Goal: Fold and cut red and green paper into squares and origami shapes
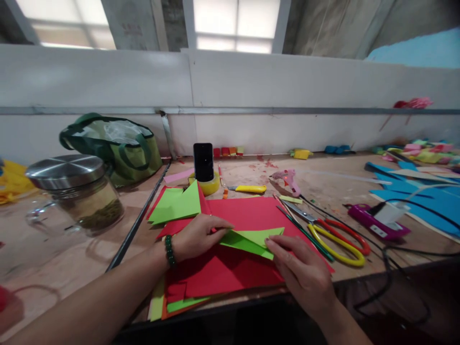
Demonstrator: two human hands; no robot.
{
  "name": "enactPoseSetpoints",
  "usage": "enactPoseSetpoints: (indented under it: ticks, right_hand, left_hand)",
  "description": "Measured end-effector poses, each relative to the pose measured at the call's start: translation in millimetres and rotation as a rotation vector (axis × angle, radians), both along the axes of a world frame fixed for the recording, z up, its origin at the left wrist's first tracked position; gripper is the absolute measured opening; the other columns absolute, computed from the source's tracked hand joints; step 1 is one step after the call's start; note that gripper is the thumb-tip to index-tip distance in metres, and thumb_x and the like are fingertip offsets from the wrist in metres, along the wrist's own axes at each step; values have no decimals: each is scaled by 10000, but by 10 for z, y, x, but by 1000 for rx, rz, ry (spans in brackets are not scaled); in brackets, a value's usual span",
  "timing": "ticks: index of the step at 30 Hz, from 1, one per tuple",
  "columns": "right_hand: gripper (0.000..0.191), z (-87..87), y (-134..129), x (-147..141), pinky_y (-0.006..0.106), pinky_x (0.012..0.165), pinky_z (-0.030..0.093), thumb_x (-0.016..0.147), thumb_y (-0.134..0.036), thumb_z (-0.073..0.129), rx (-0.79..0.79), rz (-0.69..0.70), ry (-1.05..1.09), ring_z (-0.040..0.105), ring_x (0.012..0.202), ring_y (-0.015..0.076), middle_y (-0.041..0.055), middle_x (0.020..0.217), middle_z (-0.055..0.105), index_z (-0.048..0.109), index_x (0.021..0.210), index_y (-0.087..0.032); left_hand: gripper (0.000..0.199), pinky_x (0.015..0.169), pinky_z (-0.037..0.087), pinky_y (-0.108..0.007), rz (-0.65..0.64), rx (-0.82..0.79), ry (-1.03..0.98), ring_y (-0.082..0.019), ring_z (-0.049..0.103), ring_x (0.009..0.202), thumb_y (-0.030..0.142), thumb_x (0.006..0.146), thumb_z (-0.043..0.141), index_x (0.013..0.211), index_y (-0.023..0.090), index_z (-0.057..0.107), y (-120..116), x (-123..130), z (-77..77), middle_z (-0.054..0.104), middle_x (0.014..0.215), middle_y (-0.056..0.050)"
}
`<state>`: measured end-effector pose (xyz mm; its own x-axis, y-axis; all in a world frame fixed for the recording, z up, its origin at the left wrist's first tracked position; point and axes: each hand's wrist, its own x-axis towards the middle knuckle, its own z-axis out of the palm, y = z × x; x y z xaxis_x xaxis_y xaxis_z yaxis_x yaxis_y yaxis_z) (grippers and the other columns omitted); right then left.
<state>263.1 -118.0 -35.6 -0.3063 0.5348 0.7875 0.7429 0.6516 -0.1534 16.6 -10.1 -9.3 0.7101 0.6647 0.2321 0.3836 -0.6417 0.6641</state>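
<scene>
A narrow folded piece of green paper (pixel 251 239) is held between both hands above a stack of red paper (pixel 237 275). My left hand (pixel 201 237), with a green bead bracelet at the wrist, pinches its left end. On the right end, the fingertips and thumb of my right hand (pixel 304 266) are closed. Another folded green sheet (pixel 176 203) rests on red paper behind my left hand. Green and orange sheets stick out under the stack's near left corner.
Scissors (pixel 338 239) with red and yellow handles lie right of the stack. Behind it are a yellow utility knife (pixel 249 189), a pink glue gun (pixel 287 181) and a phone (pixel 203 161) propped by a tape roll. A glass jar (pixel 89 201) stands left; a purple power strip (pixel 377 223) is right.
</scene>
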Motion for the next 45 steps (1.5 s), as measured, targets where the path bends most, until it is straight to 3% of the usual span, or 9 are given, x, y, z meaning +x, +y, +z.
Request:
enactPoseSetpoints:
  ticks: [4,8,11,13,18,28,38,43,45]
  right_hand:
    - [521,16,68,12,386,859,514,828,-130,664,26,-120,11,601,995,236,97,1071,653,521,1318,-231]
    - [648,54,329,113,449,893,507,799,-235,698,-100,-243,-35,612,972,272,87,972,677,419,1380,-172]
    - [679,75,504,149,496,877,504,750,-270,722,-212,-388,-172,589,1021,324,146,1063,655,442,1351,-126]
    - [691,95,546,100,502,885,492,751,-300,711,-253,-434,-222,568,1069,337,170,1146,622,432,1360,-128]
    - [463,202,541,-151,391,844,492,803,-343,654,-556,-268,-188,600,994,253,124,1105,629,539,1212,-158]
    - [459,416,929,-22,287,694,463,633,-489,760,-975,-148,-290,620,825,224,76,949,683,637,945,-176]
    - [135,534,979,516,268,587,429,747,-291,621,-1084,-242,-334,615,683,189,44,752,691,648,813,-176]
    - [201,570,998,295,308,658,433,772,-348,620,-950,-257,-340,624,784,238,94,844,698,663,839,-164]
    - [336,568,1027,88,296,702,443,778,-461,629,-912,-192,-329,627,856,231,88,953,697,665,960,-180]
  left_hand:
    - [256,618,420,-221,5,-40,11,-144,573,653,215,890,466,842,138,705,-11,44,-2,669,728,-20]
    - [300,595,422,-227,28,-158,46,-136,542,621,223,876,497,1126,125,631,3,39,3,635,743,-9]
    - [442,728,464,-306,297,133,119,-193,577,783,200,877,482,1311,122,522,-35,8,56,637,933,-79]
    - [446,824,457,-343,317,353,139,-225,564,931,155,875,452,1313,165,534,-99,-2,104,601,1074,-104]
    - [276,743,469,-325,-84,459,379,-224,563,861,158,872,459,1026,204,682,-316,77,137,632,920,-73]
    - [264,749,492,-382,-172,570,629,-241,553,811,131,901,402,1058,115,615,-559,22,87,645,936,-114]
    - [373,834,486,-392,-120,550,666,-258,582,931,99,883,409,1216,83,576,-781,-478,42,633,1174,-154]
    - [197,705,469,-313,36,345,550,-212,610,827,215,875,482,805,203,666,-652,-343,234,660,916,-54]
    - [260,722,481,-337,208,292,496,-248,620,845,410,847,568,919,182,669,-522,-209,255,642,969,-94]
